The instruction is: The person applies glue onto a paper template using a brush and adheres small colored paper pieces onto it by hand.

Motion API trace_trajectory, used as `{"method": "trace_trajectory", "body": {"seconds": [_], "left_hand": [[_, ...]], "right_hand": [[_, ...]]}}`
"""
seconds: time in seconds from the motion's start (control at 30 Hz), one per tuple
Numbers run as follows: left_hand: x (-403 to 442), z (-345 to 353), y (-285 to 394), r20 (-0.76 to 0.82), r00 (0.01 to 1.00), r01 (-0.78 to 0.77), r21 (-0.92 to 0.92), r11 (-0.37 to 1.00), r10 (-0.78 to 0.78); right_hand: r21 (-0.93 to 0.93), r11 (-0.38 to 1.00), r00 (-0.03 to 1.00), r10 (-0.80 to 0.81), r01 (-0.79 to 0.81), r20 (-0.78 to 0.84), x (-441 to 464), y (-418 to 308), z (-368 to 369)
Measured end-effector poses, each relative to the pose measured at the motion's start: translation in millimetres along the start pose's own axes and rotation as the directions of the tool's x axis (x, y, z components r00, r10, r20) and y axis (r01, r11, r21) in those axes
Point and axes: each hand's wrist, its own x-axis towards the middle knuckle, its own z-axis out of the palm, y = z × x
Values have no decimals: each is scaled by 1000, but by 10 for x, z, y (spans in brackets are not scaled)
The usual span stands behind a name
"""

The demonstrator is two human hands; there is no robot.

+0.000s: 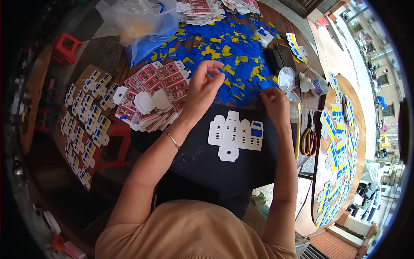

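Note:
On the dark cloth (194,159) over my lap lies a flat, unfolded white paper box blank (233,134) with small black prints and blue pieces on its right panel. My left hand (206,84) hovers above the near edge of the blue and yellow paper pieces (235,56), its fingers loosely bent and apart, holding nothing I can see. At the right edge of those pieces is my right hand (277,105), its fingertips drawn together; what they pinch is too small to name. Neither hand touches the blank.
Left of the pieces lies a pile of red-printed blanks (157,86), with a plastic bag (142,30) behind. Scissors (308,140), a yellow stick (298,134) and clear cups (286,80) are at the right. Boards with blanks stand left (86,125) and right (340,151).

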Motion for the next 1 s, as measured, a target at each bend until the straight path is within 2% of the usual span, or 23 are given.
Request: {"method": "trace_trajectory", "body": {"seconds": [0.07, 0.17, 0.2, 0.3, 0.43, 0.53, 0.63, 0.73, 0.83, 0.93, 1.0], "left_hand": [[23, 30, -75, 12, 997, -72, 83, 994, 71], [17, 38, -170, 192, 980, -4, 257, 966, -47], [-18, 74, -122, 197, 980, -24, 297, 955, -36], [-57, 108, -70, 279, 960, -94, 386, 918, -19], [-5, 63, -174, 286, 958, -110, 403, 908, -11], [27, 59, -210, 192, 980, -20, 384, 923, -59], [46, 72, -270, 177, 984, -42, 336, 941, -19], [38, 79, -244, 222, 974, -49, 378, 925, -39], [18, 112, -208, 177, 979, 29, 366, 930, -100], [12, 131, -228, 202, 979, -61, 236, 970, 12], [22, 132, -253, 247, 969, -88, 249, 964, 25]], "right_hand": [[75, 997, 1000, 14, -16, 24, -21, -31, -10], [251, 967, 991, 10, -44, 136, -95, -257, -67], [317, 946, 983, 5, -64, 183, -121, -362, -87], [364, 930, 965, -52, -46, 255, -153, -551, -46], [417, 909, 972, -110, 13, 209, -100, -531, 124], [413, 898, 955, 26, -152, 294, -74, -706, 81], [477, 869, 956, -16, -132, 294, -69, -598, 173], [571, 784, 950, 70, -241, 305, -84, -603, 165], [565, 787, 940, 55, -248, 336, -83, -554, 151], [577, 765, 924, 63, -287, 376, -80, -492, 166], [555, 784, 918, 47, -277, 393, -77, -503, 129]]}}
